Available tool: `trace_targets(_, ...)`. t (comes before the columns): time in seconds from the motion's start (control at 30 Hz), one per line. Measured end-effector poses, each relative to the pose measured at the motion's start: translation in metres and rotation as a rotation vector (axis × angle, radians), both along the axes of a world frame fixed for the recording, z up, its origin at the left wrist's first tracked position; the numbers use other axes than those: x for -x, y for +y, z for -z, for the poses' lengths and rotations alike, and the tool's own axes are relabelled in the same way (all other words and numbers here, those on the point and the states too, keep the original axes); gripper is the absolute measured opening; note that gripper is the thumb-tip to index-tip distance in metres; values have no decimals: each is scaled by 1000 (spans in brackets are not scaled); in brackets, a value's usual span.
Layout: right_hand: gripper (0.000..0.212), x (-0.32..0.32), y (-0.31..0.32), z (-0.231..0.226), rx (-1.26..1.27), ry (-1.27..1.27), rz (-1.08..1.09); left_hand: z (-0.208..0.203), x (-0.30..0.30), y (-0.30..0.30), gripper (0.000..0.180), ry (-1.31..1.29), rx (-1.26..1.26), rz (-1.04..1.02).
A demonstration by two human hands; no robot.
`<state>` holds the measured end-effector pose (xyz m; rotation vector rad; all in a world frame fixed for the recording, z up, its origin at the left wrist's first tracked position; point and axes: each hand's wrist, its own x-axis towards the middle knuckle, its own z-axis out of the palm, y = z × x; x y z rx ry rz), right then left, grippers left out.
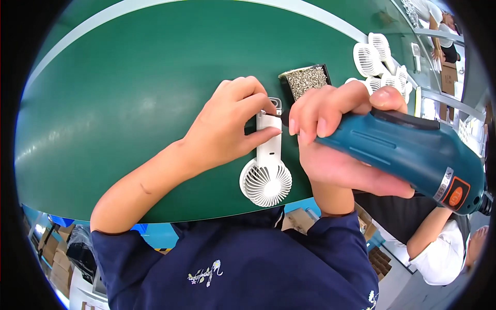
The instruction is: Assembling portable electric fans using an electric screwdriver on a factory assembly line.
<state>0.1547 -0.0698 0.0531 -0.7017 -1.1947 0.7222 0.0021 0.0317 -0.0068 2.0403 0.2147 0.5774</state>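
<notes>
A white handheld fan (269, 147) lies on the green table, its round grille toward me and its handle pointing away. My left hand (232, 118) is closed on the handle's far part, with the thumb on the near side and fingers at the far end. In my right hand (330, 116) is a teal electric screwdriver (398, 147), held roughly level. Its dark nose and thin bit point left, at the handle between my left fingers. Whether the bit sits on a screw is too small to tell.
Behind my right hand stands a black open box (308, 80) full of small metal screws. Several more white fans (380, 62) are piled at the far right. Other people are at the right: a white sleeve (439, 253) near me, another person (431, 20) beyond the pile.
</notes>
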Motion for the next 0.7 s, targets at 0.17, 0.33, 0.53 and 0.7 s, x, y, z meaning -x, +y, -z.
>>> trace_targets(0.17,96,-3,-1,-3,12,19,-48,2,-4,-3,34,-36,21,-32)
trace_targets(0.33,95,0,-3,-6,13,-1,15,5,-5,-5,39,-19,41,-49)
trace_targets(0.53,98,6,-4,-9,66,15,68,4,-3,-5,36,34,37,-106)
trace_targets(0.7,99,4,-4,-10,91,24,69,6,-3,-5,39,-13,-97,-100)
